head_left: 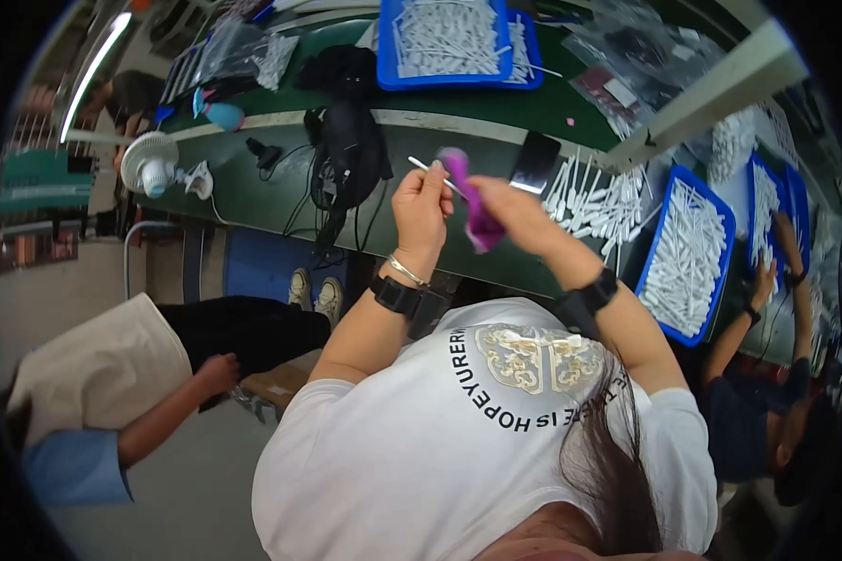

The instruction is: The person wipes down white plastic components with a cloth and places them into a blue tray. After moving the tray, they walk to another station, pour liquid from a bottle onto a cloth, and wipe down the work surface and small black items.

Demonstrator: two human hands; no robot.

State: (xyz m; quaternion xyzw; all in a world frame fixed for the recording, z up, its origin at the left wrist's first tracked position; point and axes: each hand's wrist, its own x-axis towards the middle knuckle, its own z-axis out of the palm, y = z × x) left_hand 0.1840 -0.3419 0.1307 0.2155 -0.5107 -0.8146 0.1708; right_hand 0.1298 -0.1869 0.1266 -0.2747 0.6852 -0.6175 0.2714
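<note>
Over the near edge of the green worktable, my left hand [421, 211] pinches a thin white plastic stick [418, 163] between thumb and fingers. My right hand [516, 213] is closed on a purple cloth [482, 230], which wraps across the stick's other end and hides it. Beyond my right hand lies a loose pile of white sticks with thicker ends [585, 198]. A dark phone [535, 161] rests beside that pile.
Blue trays of white sticks stand at the back [384, 56] and right [726, 257]. A black bag [351, 154], cables and a small white fan [150, 164] are at left. A post [711, 89] rises at right. One co-worker reaches into a tray; another person sits left.
</note>
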